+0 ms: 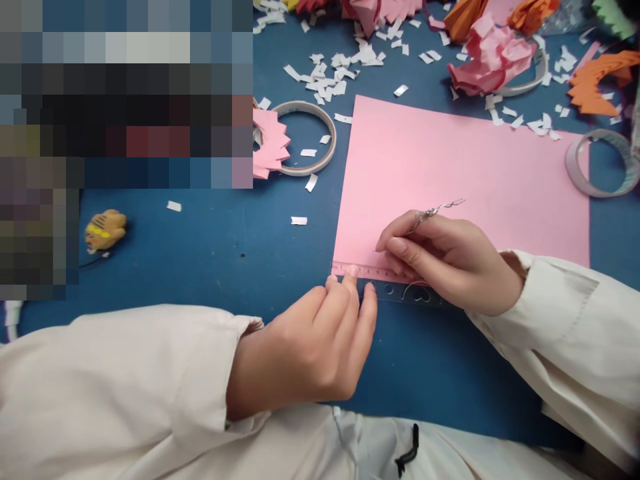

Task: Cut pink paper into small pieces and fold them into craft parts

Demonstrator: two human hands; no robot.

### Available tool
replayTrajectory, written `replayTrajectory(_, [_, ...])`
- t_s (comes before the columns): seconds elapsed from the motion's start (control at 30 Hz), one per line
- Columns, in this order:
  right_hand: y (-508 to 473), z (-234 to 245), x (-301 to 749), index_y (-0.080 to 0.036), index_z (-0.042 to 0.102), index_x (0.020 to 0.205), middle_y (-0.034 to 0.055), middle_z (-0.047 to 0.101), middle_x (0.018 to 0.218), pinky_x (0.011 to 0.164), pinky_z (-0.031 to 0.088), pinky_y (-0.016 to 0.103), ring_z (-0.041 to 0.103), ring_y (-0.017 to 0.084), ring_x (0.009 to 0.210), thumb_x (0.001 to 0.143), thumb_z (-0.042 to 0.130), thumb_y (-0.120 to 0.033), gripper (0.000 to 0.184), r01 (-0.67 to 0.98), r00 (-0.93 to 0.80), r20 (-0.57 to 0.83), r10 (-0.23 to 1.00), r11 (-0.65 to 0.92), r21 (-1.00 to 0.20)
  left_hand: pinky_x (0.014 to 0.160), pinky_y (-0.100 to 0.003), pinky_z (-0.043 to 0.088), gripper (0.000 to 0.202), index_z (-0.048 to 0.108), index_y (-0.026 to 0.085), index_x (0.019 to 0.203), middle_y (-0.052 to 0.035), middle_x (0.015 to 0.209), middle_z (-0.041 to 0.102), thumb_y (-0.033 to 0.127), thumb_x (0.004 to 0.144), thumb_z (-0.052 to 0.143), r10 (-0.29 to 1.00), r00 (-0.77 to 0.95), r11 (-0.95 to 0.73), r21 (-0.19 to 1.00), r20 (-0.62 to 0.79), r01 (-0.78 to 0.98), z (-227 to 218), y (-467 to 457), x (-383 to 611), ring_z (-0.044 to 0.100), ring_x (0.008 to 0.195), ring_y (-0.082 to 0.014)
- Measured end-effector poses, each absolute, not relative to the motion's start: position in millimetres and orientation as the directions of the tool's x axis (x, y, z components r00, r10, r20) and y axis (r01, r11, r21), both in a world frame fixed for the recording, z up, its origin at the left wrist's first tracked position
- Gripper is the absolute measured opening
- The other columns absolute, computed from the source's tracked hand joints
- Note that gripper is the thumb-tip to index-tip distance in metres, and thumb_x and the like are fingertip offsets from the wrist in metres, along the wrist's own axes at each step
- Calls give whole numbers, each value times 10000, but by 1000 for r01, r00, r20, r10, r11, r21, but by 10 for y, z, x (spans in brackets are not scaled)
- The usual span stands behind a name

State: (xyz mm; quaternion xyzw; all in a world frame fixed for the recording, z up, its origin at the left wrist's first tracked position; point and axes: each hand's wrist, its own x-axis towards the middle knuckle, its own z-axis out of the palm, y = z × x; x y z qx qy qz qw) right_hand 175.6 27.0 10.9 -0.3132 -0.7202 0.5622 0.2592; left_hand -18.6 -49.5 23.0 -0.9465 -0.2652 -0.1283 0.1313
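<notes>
A sheet of pink paper (450,167) lies on the blue tabletop. Along its near edge rests a clear plastic ruler (383,289) with cut-out shapes, partly over the paper and partly over the table. My left hand (313,340) presses the ruler's left end down with its fingertips. Above the ruler, my right hand (440,260) is closed in a pinch around a thin piece of twisted silver wire (434,211), whose looped end sticks out past the knuckles. The wire's lower end is hidden by the fingers. Part of the ruler's right side is covered by my right hand.
A roll of tape (575,167) sits at the paper's right edge, and another tape roll (330,150) lies left of it. White paper scraps (330,77) are scattered at the back, near crumpled pink paper (493,57) and folded orange paper (595,87). A small tan figure (106,229) lies left.
</notes>
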Motion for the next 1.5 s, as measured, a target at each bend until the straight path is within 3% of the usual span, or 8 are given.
replayTrajectory(0.17, [270,137,1720,-142,526,850,26,573,796,592,444,191,509,55,616,943,397,-161,161,220,-740,-12,672,224,-949,572,-291,578,242,669,-26,978,-177,847,724,132,861,528,462,836,-836,-171,294,522,264,-472,-186,705,717,-253])
replayTrajectory(0.27, [282,148,1698,-142,529,860,28,592,811,601,456,182,539,59,627,922,447,-173,107,292,-732,-60,679,233,-928,590,-291,579,268,653,-41,1004,-185,874,721,147,870,518,456,843,-841,-171,284,513,260,-477,-194,705,749,-261])
replayTrajectory(0.47, [316,216,1708,-154,596,824,18,633,767,570,491,186,618,100,668,885,548,-278,146,363,-677,-253,692,15,-932,668,-341,579,330,600,-68,1097,-208,943,706,147,904,439,516,828,-832,-100,219,545,266,-522,-212,693,843,-298])
replayTrajectory(0.67, [337,284,1753,-165,639,789,33,651,827,626,495,196,617,108,732,896,530,-289,196,397,-707,-240,666,93,-913,668,-345,579,353,579,-84,1124,-222,985,693,133,909,402,485,856,-858,-90,180,505,276,-526,-235,685,872,-316])
replayTrajectory(0.8, [381,298,1772,-166,613,747,4,621,732,523,449,172,554,66,594,899,523,-281,211,400,-703,-246,667,84,-913,683,-365,573,360,565,-91,1139,-223,986,692,111,912,371,525,831,-838,-58,185,543,268,-549,-226,681,886,-329])
replayTrajectory(1.07, [481,330,1799,-159,581,718,10,606,695,441,414,189,513,64,501,861,574,-338,230,485,-707,-423,566,-48,-873,702,-377,565,376,546,-106,1154,-251,1017,674,110,916,349,540,823,-831,-44,177,555,266,-567,-215,675,905,-334])
replayTrajectory(1.5, [528,290,1836,-172,539,631,22,609,665,450,422,214,521,86,520,881,524,-355,311,489,-756,-369,540,92,-868,707,-376,544,379,555,-78,1164,-240,1029,676,160,906,412,532,830,-836,-52,166,546,270,-553,-233,666,910,-320])
